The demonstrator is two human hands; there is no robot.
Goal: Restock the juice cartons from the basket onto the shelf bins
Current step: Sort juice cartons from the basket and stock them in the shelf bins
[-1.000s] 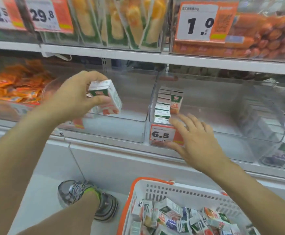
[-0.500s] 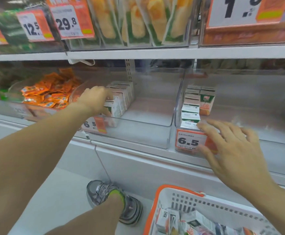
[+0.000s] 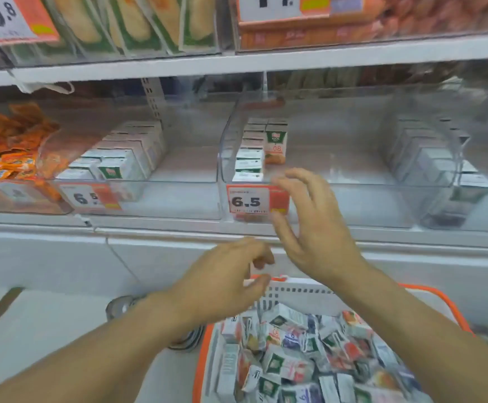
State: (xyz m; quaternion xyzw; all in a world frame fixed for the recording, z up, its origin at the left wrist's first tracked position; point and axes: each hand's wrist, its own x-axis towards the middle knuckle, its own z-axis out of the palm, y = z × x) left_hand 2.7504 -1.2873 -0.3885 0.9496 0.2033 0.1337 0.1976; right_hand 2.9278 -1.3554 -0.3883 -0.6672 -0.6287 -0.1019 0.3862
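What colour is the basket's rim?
Orange, on a white slatted basket; the head view shows it.

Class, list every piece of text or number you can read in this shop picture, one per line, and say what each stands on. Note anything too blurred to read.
"29.8": price tag on the top shelf, far left.
"6.5": price tag on the middle bin's front.
"6" and part of a second digit: price tag on the left bin.
"08": upright juice carton in the middle bin.
Top price tag: cropped, unreadable.
Cartons in the basket: print too blurred.
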